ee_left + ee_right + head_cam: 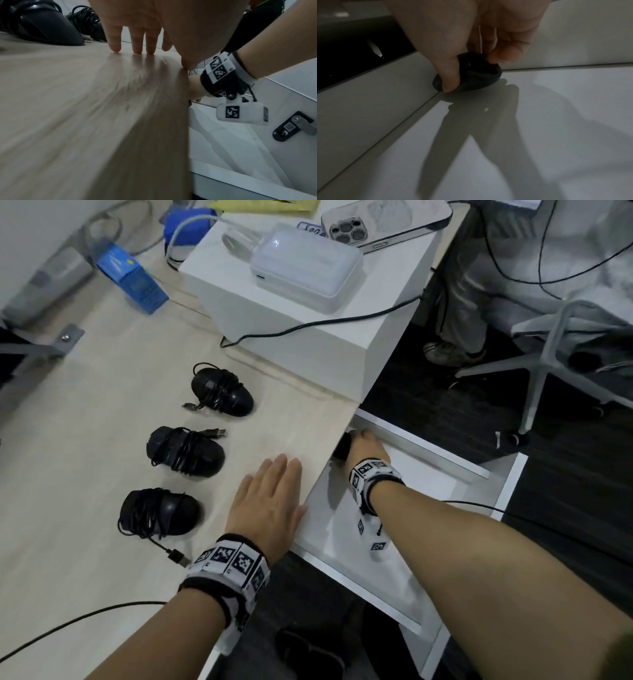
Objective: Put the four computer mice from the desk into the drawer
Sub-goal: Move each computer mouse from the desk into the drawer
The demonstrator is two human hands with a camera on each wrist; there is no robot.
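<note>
Three black mice wrapped in their cables lie in a row on the pale wooden desk (85, 559): a far mouse (222, 390), a middle mouse (185, 450) and a near mouse (159, 513). My left hand (270, 501) rests flat on the desk by its right edge, fingers straight (137, 44). Below the desk edge a white drawer (390, 583) stands pulled out. My right hand (363, 446) reaches into its far left corner and grips a fourth black mouse (471, 74) between thumb and fingers, down at the drawer floor (539, 121).
A white box (287, 326) with a white device and a phone on top sits at the desk's far right. A blue carton (132, 278) lies further left. A black cable (68, 625) trails over the near desk. An office chair base (541, 364) and someone's legs stand beyond the drawer.
</note>
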